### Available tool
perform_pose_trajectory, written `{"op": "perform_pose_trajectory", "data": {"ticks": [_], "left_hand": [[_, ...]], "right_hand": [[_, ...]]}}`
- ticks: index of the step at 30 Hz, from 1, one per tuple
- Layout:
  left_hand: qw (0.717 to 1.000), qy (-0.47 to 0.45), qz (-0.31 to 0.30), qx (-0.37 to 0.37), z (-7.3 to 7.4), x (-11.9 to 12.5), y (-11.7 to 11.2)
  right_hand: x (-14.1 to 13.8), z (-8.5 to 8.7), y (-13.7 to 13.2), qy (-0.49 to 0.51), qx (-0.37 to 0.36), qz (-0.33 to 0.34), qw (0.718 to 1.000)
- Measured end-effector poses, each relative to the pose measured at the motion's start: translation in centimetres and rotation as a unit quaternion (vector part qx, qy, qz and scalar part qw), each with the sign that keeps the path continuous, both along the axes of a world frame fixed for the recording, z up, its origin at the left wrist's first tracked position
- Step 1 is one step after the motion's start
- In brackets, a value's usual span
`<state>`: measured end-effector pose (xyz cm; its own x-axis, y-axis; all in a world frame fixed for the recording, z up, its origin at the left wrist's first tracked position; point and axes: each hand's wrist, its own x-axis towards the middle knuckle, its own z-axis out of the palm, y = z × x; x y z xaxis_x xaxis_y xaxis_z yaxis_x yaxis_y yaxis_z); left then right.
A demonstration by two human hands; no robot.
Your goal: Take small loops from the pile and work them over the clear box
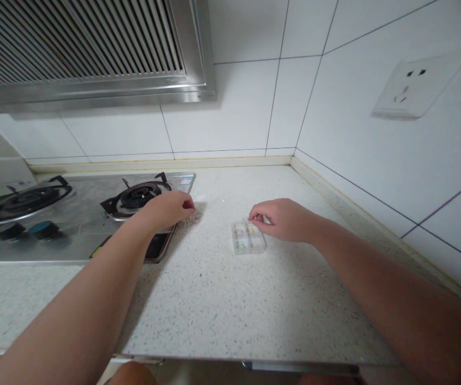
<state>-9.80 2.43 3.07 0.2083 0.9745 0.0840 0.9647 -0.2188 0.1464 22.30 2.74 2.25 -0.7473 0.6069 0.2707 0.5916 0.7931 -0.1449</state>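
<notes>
A small clear plastic box (pixel 249 247) divided into compartments sits on the speckled countertop, with a few small pale items inside. My right hand (pixel 280 218) is over the box's far right corner, thumb and fingertips pinched together. Whatever is between them is too small to tell. Beside the stove's right edge lies a small cluster of thin, pale, ring-like pieces (pixel 193 218). At this cluster is my left hand (pixel 172 207), its fingers curled closed and their tips partly hidden, so what they grip cannot be made out.
On the left is a steel gas stove (pixel 80 243) with two black burners and dark knobs (pixel 45 230). A range hood (pixel 94 53) hangs above it. White tiled walls meet behind the countertop (pixel 214 305), and a socket (pixel 408 88) is on the right wall.
</notes>
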Motion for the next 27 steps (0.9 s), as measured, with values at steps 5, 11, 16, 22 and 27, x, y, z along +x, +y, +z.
{"op": "perform_pose_trajectory", "data": {"ticks": [5,11,16,22,27], "left_hand": [[0.995,-0.097,-0.023,0.015,0.1,2.0,-0.7],[0.965,-0.253,-0.061,-0.016,-1.0,5.3,-1.3],[0.915,-0.390,-0.085,-0.064,-1.5,7.9,-2.5],[0.876,-0.469,-0.062,-0.094,-1.1,9.3,-3.6],[0.856,-0.501,-0.082,-0.094,-1.2,9.5,-3.9]], "right_hand": [[0.0,0.0,0.1,0.002,-0.003,-0.009,1.000],[-0.1,0.0,0.0,0.005,0.003,-0.022,1.000],[-0.5,0.4,-0.4,0.061,-0.021,-0.019,0.998],[-1.2,0.6,-1.2,0.173,-0.140,0.000,0.975],[-1.4,0.6,-1.4,0.224,-0.184,0.015,0.957]]}}
